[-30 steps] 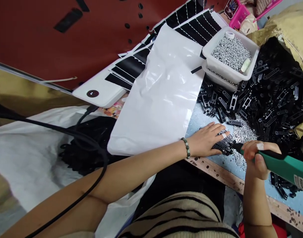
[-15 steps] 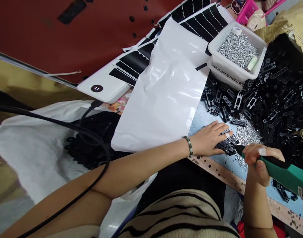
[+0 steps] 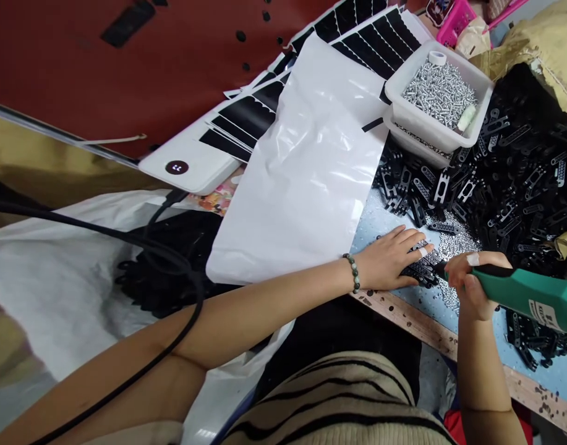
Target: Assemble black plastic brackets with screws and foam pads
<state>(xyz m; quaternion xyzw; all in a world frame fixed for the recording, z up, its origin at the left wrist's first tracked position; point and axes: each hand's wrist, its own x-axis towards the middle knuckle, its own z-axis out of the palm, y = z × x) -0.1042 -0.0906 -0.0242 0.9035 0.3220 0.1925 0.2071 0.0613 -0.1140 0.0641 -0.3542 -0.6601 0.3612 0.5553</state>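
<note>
My left hand (image 3: 392,258) lies flat, fingers stretched, pressing down on a small row of black plastic parts (image 3: 422,269) on the pale blue table top (image 3: 380,224). A bead bracelet (image 3: 352,273) circles that wrist. My right hand (image 3: 471,285) is wrapped round a green electric screwdriver (image 3: 527,295), whose dark tip touches the row of parts just right of my left fingers. Loose silver screws (image 3: 454,246) lie scattered around the parts.
A big heap of black plastic parts (image 3: 510,179) fills the right. Two stacked white tubs (image 3: 431,130) hold screws. A white plastic bag (image 3: 311,167) and black sticker sheets (image 3: 357,37) lie at the middle, a white power bank (image 3: 190,167) and black cable (image 3: 139,247) to the left.
My right hand and the screwdriver have shifted slightly left and up, the tool lying flatter. My left hand stays pressed on the parts. The view has shifted a little.
</note>
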